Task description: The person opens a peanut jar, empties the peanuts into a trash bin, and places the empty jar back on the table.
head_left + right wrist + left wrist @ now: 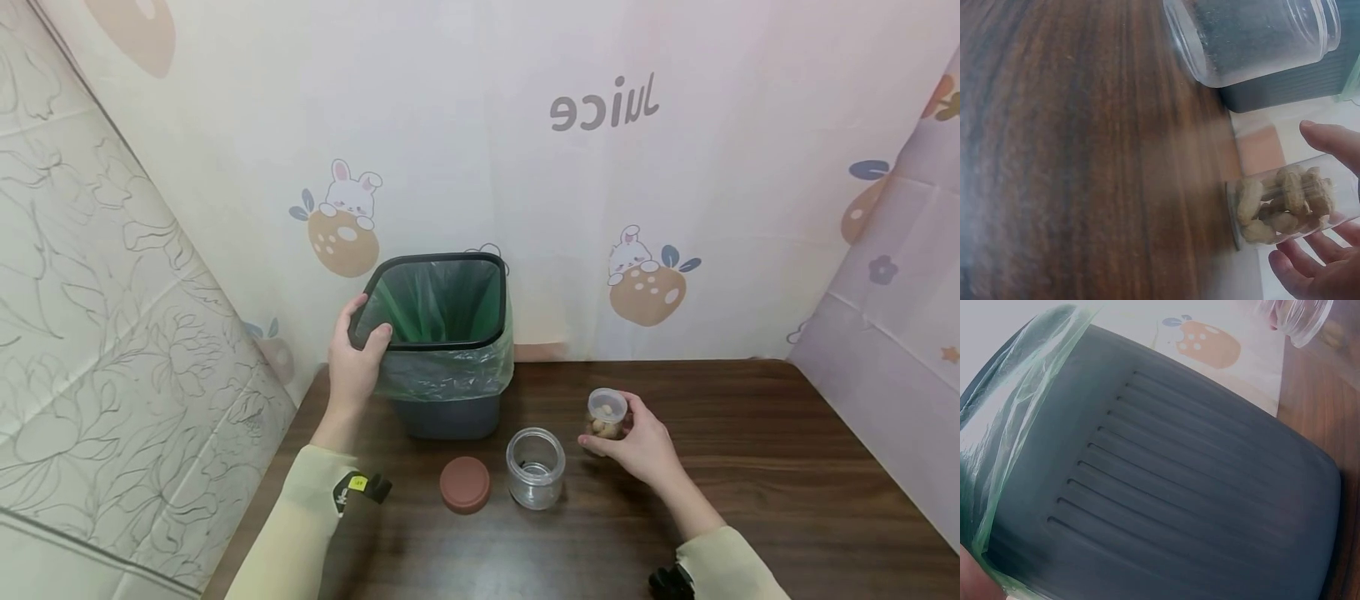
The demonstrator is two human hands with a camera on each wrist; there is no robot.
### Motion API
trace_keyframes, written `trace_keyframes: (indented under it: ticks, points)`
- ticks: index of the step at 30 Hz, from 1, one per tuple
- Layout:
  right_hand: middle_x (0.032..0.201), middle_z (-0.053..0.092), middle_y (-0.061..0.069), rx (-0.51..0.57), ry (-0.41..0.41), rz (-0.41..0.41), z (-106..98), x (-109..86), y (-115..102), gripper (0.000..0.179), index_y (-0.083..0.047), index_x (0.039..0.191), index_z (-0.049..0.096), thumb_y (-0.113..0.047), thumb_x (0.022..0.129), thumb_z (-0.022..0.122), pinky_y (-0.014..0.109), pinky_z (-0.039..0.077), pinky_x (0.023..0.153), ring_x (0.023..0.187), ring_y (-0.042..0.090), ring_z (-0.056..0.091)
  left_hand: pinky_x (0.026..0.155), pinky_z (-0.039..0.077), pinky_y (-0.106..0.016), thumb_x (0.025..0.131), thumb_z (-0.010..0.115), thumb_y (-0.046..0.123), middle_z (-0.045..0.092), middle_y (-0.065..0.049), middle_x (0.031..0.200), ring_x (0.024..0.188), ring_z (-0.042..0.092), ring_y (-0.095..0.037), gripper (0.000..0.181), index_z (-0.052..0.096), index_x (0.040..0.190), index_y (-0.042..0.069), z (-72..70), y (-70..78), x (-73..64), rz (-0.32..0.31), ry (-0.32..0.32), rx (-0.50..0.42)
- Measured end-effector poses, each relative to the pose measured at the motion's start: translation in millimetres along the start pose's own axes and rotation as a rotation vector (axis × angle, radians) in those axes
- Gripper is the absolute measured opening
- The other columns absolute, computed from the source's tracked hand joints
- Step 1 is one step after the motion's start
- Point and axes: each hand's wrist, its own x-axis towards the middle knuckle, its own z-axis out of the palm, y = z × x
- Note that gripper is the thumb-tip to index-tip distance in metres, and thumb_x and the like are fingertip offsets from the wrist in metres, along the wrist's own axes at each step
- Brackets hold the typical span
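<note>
My left hand (358, 354) grips the black rim of a dark grey trash bin (450, 417), thumb and fingers on either side of the rim. A green translucent bag (457, 371) lines the bin and folds over its outside. My right hand (641, 442) is around a small clear cup (607, 408) of peanuts (1291, 200). In the right wrist view the thumb (1332, 140) stands a little away from the cup's side, with the fingers on the opposite side. The cup stands upright on the table. To its left is an uncovered clear jar (536, 479).
A round reddish-brown lid (465, 485) lies left of the jar, in front of the bin. The dark wood-grain table (750, 467) extends to the right. Printed cloth (480, 167) hangs behind the table, with more cloth at both sides.
</note>
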Motion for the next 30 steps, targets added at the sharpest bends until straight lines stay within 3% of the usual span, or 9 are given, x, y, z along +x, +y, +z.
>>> trace_keyframes:
  ticks: [8, 15, 23, 30]
  points:
    - [0.133, 0.068, 0.027, -0.040, -0.005, -0.015, 2, -0.2, 5, 0.096, 0.003, 0.152, 0.050, -0.043, 0.081, 0.097, 0.059, 0.054, 0.097, 0.119, 0.043, 0.066, 0.128, 0.022, -0.060, 0.098, 0.072, 0.031, 0.052, -0.005, 0.164, 0.156, 0.040, -0.021, 0.067, 0.054, 0.159, 0.010, 0.6, -0.5, 1.0, 0.004, -0.001, 0.001]
    - [0.125, 0.073, 0.022, 0.008, 0.010, -0.046, 2, -0.2, 10, 0.076, -0.002, 0.146, 0.059, -0.035, 0.088, 0.094, 0.050, 0.056, 0.091, 0.112, 0.037, 0.070, 0.128, 0.022, -0.059, 0.098, 0.072, 0.030, 0.052, -0.005, 0.164, 0.155, 0.040, -0.020, 0.066, 0.055, 0.159, 0.010, 0.3, -0.7, 0.7, 0.008, -0.001, 0.000]
    - [0.127, 0.074, 0.022, 0.075, 0.020, -0.011, -11, -5.9, 3, 0.075, -0.004, 0.146, 0.062, -0.042, 0.089, 0.092, 0.049, 0.060, 0.094, 0.117, 0.039, 0.074, 0.128, 0.021, -0.060, 0.098, 0.072, 0.031, 0.052, -0.003, 0.164, 0.156, 0.039, -0.020, 0.066, 0.055, 0.159, 0.011, 0.2, -2.7, 1.3, -0.001, -0.010, 0.002]
    - [0.125, 0.074, 0.016, 0.100, 0.026, -0.044, -26, -13.5, -12, 0.071, -0.009, 0.145, 0.064, -0.044, 0.090, 0.091, 0.046, 0.062, 0.094, 0.118, 0.038, 0.074, 0.128, 0.022, -0.060, 0.098, 0.071, 0.027, 0.051, -0.002, 0.164, 0.156, 0.039, -0.020, 0.064, 0.055, 0.159, 0.014, -0.2, 0.4, 0.7, -0.012, -0.008, 0.012]
